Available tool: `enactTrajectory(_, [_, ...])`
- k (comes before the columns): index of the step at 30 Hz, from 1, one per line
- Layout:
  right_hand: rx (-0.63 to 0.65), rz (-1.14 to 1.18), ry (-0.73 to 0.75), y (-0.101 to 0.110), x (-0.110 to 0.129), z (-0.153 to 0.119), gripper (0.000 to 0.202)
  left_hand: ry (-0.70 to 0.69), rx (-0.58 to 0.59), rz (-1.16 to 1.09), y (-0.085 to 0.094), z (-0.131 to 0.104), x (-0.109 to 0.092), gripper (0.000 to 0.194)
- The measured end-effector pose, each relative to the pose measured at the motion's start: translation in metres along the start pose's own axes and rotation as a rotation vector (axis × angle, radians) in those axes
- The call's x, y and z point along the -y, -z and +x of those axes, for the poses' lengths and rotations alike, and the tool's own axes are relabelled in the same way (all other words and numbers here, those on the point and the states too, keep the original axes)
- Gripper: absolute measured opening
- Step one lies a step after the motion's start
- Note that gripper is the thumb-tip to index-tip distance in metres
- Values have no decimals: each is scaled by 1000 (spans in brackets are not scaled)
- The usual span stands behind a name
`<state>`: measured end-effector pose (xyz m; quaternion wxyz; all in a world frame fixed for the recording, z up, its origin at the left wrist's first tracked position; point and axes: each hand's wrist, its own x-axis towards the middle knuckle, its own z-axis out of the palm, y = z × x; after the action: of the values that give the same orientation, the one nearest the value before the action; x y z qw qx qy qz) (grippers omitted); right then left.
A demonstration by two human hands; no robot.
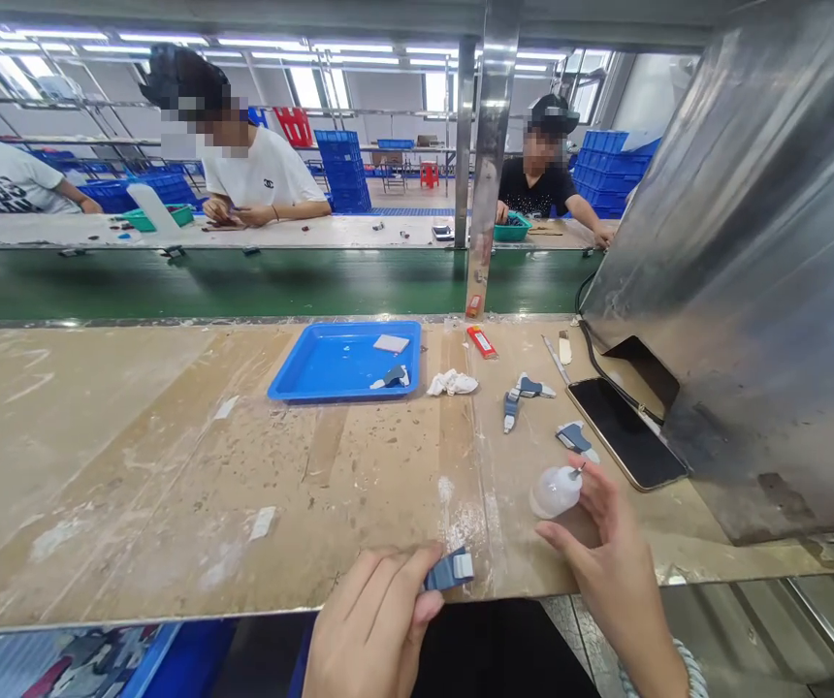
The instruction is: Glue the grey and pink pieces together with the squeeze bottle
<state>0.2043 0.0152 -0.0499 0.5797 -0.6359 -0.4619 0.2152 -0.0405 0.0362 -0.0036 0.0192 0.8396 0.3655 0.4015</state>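
Observation:
At the front edge of the bench, my left hand (388, 601) pinches a small blue-grey plastic part (450, 570) with a white block at its end. My right hand (610, 543) has its thumb and fingers apart around a small translucent squeeze bottle (555, 492) with a thin tip. The bottle leans toward the hand, and its tip is close to the fingers; whether they touch is hard to see. Beyond it lie another blue-grey and white part (575, 440) and two similar parts (520, 397) close together.
A blue tray (286, 383) holds one part and a pale block. Near it are crumpled tissue (453, 383) and a red lighter (482, 342). A phone (627, 433) lies by a slanted metal panel (758, 291). Past a green conveyor (242, 281), several people work.

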Motion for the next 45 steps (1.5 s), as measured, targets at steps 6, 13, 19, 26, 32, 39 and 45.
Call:
enactTrajectory(6, [174,400,-15,9,24,-48,40,-224,-88,34,0,7,-15,29])
enactTrajectory(13, [606,924,-601,-27,37,-78,66,-247,-42,-61,-5,-1,-22,29])
enactTrajectory(19, [679,941,-563,-31,39,-75,56,-250,-16,-53,0,-2,-21,31])
enactTrajectory(26, [771,762,-445,-20,50,-63,61,-118,60,-329,7,6,-22,27])
enactTrajectory(32, [786,692,-468,-17,34,-77,62,26,248,-883,4,12,-22,27])
enactTrajectory(39, [958,695,-426,-16,36,-72,63,-71,331,-721,16,18,-25,27])
enactTrajectory(45, [1060,748,-539,-16,46,-69,64,-80,341,-757,17,11,-30,26])
